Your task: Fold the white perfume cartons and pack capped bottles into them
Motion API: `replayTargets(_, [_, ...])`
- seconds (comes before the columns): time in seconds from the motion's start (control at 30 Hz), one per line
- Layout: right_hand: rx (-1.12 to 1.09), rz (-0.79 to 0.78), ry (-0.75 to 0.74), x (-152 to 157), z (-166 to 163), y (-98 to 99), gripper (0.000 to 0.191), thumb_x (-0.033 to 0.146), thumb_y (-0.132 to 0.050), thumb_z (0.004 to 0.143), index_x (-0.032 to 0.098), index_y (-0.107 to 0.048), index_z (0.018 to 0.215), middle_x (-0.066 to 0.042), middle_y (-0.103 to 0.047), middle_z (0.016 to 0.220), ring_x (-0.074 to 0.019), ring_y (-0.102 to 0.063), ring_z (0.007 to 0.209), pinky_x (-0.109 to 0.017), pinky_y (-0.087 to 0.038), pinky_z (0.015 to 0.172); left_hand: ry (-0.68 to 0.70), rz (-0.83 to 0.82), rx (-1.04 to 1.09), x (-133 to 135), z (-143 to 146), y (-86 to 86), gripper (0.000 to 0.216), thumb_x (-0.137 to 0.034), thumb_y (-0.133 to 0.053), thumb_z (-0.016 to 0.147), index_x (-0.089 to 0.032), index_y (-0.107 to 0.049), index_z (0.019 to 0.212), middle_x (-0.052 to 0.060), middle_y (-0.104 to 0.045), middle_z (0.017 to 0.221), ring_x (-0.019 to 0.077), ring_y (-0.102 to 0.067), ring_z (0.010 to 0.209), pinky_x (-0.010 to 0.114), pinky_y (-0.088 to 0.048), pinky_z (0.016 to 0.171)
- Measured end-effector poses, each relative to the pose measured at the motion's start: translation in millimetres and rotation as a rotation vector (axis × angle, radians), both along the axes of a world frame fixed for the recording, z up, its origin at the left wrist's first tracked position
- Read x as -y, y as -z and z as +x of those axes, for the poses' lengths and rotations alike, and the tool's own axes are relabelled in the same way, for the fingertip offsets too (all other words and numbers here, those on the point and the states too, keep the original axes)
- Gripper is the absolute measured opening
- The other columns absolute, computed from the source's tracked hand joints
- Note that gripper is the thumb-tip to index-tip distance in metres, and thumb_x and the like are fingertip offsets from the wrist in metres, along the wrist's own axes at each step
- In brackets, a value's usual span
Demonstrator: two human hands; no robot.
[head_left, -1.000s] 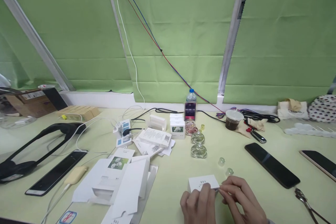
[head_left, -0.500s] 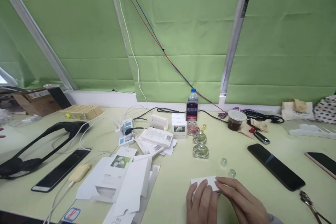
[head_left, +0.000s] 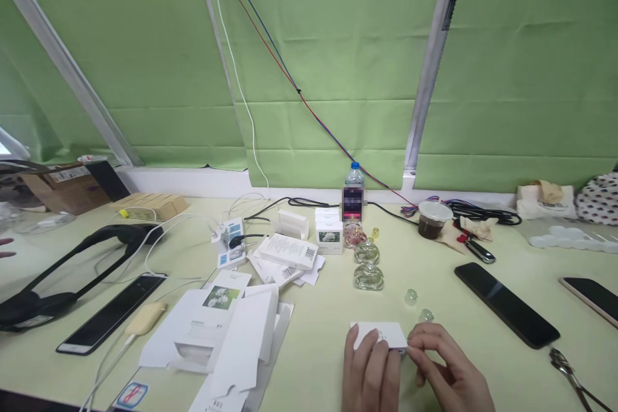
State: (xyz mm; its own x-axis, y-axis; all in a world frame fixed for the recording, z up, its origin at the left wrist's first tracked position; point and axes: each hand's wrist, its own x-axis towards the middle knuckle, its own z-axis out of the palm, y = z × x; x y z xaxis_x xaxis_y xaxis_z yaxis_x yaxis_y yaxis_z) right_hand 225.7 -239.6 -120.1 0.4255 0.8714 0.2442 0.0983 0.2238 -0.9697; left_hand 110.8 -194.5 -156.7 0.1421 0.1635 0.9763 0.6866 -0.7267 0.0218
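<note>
A small white box [head_left: 386, 335] lies on the pale green table near the bottom edge. My left hand [head_left: 371, 372] rests flat on its left part with the fingers stretched out. At the box's right end my right hand [head_left: 447, 371] has its fingertips pinched together on the end flap. Two small clear caps [head_left: 411, 297] [head_left: 425, 315] lie just beyond the box. Behind them stand round glass perfume bottles [head_left: 368, 277] in a short row.
Flat unfolded white cartons [head_left: 217, 328] are piled to the left. Black phones lie at the left [head_left: 111, 313] and right [head_left: 506, 304], metal pliers [head_left: 570, 378] at the far right. A water bottle [head_left: 354, 196], white boxes [head_left: 330, 236], a cup [head_left: 434, 218] and cables sit farther back. Another person's fingertips [head_left: 6, 246] show at the left edge.
My right hand drew back from lying across the box and now pinches its right end. My left hand stays flat on the box. The view shifted slightly.
</note>
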Motion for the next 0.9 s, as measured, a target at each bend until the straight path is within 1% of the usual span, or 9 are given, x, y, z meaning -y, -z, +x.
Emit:
replayTargets(0.17, [0.059,-0.011,-0.004,1.9,-3.1,-1.5,0.024,0.041,-0.062,0.082,0.023,-0.064,0.067,-0.001,-0.055,0.079,-0.0124,-0.048,0.055,-0.020,-0.046,0.043,-0.012,0.052,0.075,-1.0,5.6,1.4,0.013,-0.004,-0.060,0.084,-0.012,-0.069,0.078,0.005,-0.064,0.087,0.0189,-0.065,0.090,0.046,-0.052,0.097])
replayTargets(0.27, [0.203,-0.006,0.021,3.0,-0.2,-4.3,0.028,0.042,-0.057,0.085,0.022,-0.062,0.067,-0.002,-0.054,0.080,-0.0132,-0.051,0.057,-0.020,-0.047,0.044,-0.016,0.066,0.116,-0.6,7.9,0.1,0.016,-0.004,-0.059,0.085,-0.012,-0.069,0.076,0.004,-0.064,0.087,0.0175,-0.065,0.088,0.044,-0.052,0.098])
replayTargets(0.43, [0.432,0.002,0.080,5.0,1.7,-3.2,0.030,0.042,-0.052,0.089,0.022,-0.061,0.070,-0.004,-0.054,0.085,-0.0142,-0.058,0.063,-0.020,-0.050,0.049,-0.020,-0.003,0.033,3.2,3.5,-3.3,0.012,-0.002,-0.062,0.081,-0.011,-0.069,0.083,0.005,-0.065,0.087,0.0195,-0.064,0.090,0.047,-0.051,0.098])
replayTargets(0.57, [0.563,0.152,0.179,6.2,0.8,2.4,0.029,0.037,-0.048,0.094,0.021,-0.064,0.076,-0.006,-0.053,0.091,-0.0142,-0.060,0.068,-0.021,-0.051,0.052,-0.006,-0.022,-0.016,3.1,-0.5,-4.3,0.013,0.000,-0.060,0.082,-0.009,-0.069,0.085,0.006,-0.068,0.086,0.0211,-0.065,0.091,0.049,-0.050,0.099])
replayTargets(0.63, [0.620,0.231,0.191,5.9,2.5,5.1,0.026,0.034,-0.048,0.095,0.021,-0.064,0.079,-0.007,-0.053,0.093,-0.0150,-0.062,0.073,-0.022,-0.052,0.056,0.000,-0.026,-0.037,1.2,-0.1,-3.4,0.016,0.001,-0.056,0.085,-0.008,-0.068,0.085,0.006,-0.069,0.085,0.0212,-0.066,0.090,0.048,-0.049,0.100])
replayTargets(0.7, [0.637,0.253,0.187,5.0,5.7,8.0,0.019,0.032,-0.051,0.094,0.022,-0.063,0.084,-0.006,-0.054,0.092,-0.0146,-0.063,0.071,-0.023,-0.054,0.058,-0.001,-0.004,-0.026,-1.1,1.8,-1.0,0.019,0.000,-0.052,0.087,-0.009,-0.068,0.082,0.005,-0.070,0.081,0.0202,-0.067,0.088,0.047,-0.048,0.100])
replayTargets(0.77, [0.658,0.263,0.174,3.5,9.3,12.1,0.015,0.031,-0.051,0.094,0.022,-0.064,0.092,-0.007,-0.059,0.098,-0.0162,-0.065,0.077,-0.024,-0.056,0.064,-0.011,0.043,0.020,-3.3,4.4,2.4,0.021,-0.001,-0.051,0.089,-0.011,-0.067,0.080,0.004,-0.070,0.076,0.0189,-0.069,0.085,0.046,-0.049,0.099])
replayTargets(0.83, [0.719,0.316,0.136,1.8,12.1,17.8,0.023,0.030,-0.045,0.097,0.025,-0.066,0.104,-0.008,-0.062,0.110,-0.0186,-0.066,0.094,-0.025,-0.055,0.079,-0.021,0.065,0.058,-4.6,6.3,6.0,0.021,-0.003,-0.051,0.090,-0.013,-0.067,0.080,0.003,-0.070,0.074,0.0183,-0.070,0.083,0.046,-0.050,0.099])
replayTargets(0.9, [0.780,0.395,0.068,0.0,14.2,24.5,0.032,0.029,-0.038,0.099,0.029,-0.065,0.116,-0.006,-0.064,0.119,-0.0196,-0.061,0.110,-0.027,-0.050,0.094,-0.016,0.042,0.062,-4.9,6.9,8.3,0.022,-0.005,-0.048,0.092,-0.014,-0.067,0.085,0.003,-0.072,0.075,0.0182,-0.071,0.084,0.046,-0.050,0.098])
